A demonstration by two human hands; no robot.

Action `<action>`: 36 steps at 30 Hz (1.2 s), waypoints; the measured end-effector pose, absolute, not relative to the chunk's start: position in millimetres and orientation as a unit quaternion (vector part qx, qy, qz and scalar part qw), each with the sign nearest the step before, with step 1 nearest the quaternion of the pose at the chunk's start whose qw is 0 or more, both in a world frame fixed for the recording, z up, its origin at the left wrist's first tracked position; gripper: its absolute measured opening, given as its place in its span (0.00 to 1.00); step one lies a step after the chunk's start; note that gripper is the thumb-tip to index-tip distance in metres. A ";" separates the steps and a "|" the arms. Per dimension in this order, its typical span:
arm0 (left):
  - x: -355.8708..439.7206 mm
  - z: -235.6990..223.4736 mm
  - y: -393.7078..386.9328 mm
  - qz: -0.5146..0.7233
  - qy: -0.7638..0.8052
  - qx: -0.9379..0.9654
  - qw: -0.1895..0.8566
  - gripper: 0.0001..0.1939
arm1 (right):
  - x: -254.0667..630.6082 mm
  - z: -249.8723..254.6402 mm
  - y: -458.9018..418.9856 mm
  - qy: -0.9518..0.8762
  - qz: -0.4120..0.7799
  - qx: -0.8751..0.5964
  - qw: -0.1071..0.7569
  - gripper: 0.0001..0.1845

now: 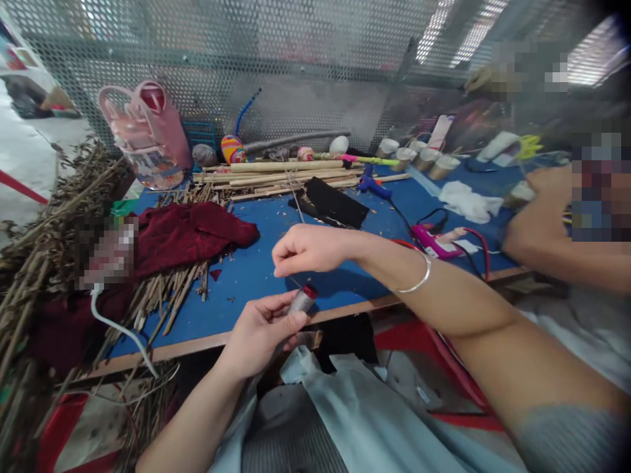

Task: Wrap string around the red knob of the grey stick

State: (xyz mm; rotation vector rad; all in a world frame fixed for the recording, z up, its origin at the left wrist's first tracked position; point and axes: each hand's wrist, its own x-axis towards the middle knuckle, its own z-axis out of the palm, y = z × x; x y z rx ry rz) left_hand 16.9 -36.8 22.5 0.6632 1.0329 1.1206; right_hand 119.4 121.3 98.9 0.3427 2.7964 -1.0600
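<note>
The left hand [269, 328] grips 1 thread spool [302, 302] upright-ish at the worktop [269, 276] edge, probably to steady it; the right hand [308, 249], fingers curled closed above, apparently pinches its thread, perhaps keeping it taut.

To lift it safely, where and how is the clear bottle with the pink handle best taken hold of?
Probably by the pink handle, from above: it loops over the top, and the clear bottle stands upright. The tall pink item crowds its right side.
</note>
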 end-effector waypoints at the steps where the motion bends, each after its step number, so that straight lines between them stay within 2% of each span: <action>1: 19.8 21.4 -35.6 0.504 0.474 0.298 0.658 0.22 | 116.2 106.8 116.3 0.934 -0.332 0.107 0.079 0.15; 5: 22.6 19.3 -33.2 0.529 0.518 0.332 0.585 0.15 | 123.2 124.1 87.3 0.950 -0.263 0.151 0.069 0.12; 8: 19.7 20.1 -34.1 0.536 0.542 0.332 0.556 0.18 | 145.0 123.1 68.8 0.953 -0.242 0.184 0.015 0.12; 11: 18.3 21.4 -35.7 0.542 0.553 0.308 0.553 0.25 | 169.2 111.9 59.2 0.939 -0.272 0.205 -0.052 0.13; 16: 24.5 24.7 -36.0 0.535 0.559 0.294 0.561 0.26 | 191.8 82.3 49.0 0.878 -0.349 0.277 -0.172 0.13; 19: 26.9 26.9 -34.9 0.533 0.568 0.284 0.559 0.26 | 193.9 63.2 42.2 0.834 -0.399 0.316 -0.211 0.13; 24: 19.4 30.1 -36.5 0.544 0.569 0.287 0.546 0.26 | 189.8 33.5 51.1 0.751 -0.544 0.315 -0.204 0.14; 28: 17.1 33.1 -42.6 0.510 0.518 0.333 0.601 0.23 | 181.7 27.9 86.2 0.736 -0.618 0.243 -0.131 0.16; 30: 19.5 32.9 -45.0 0.497 0.497 0.344 0.623 0.21 | 174.7 38.8 105.9 0.784 -0.585 0.196 -0.068 0.15; 32: 22.6 30.6 -45.0 0.484 0.493 0.347 0.635 0.21 | 165.0 59.3 119.6 0.858 -0.495 0.139 -0.012 0.12; 36: 25.4 22.1 -37.2 0.467 0.514 0.345 0.632 0.22 | 142.7 108.2 115.6 0.976 -0.204 0.054 0.049 0.08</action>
